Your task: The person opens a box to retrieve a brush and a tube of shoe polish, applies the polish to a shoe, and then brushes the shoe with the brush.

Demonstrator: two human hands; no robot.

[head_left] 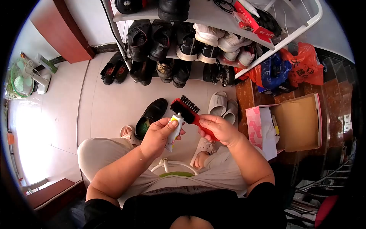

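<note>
My left hand (158, 136) is closed around a white and yellow tube (175, 131), its narrow tip pointing up at the brush's black bristles. In my right hand (219, 129) is the red handle of a shoe brush (187, 110), which has black bristles on two sides. The tube's tip meets or nearly meets the bristles; I cannot tell whether anything comes out of it. On the floor just beyond my left hand lies a black leather shoe (151, 117), with a green patterned insole showing.
A shoe rack (198, 68) full of shoes stands ahead. Grey slippers (221, 105) lie on the floor to the right. An open cardboard box (299, 126) with paper inside sits further right, below red and blue plastic bags (305, 68). A small fan (26, 82) stands far left.
</note>
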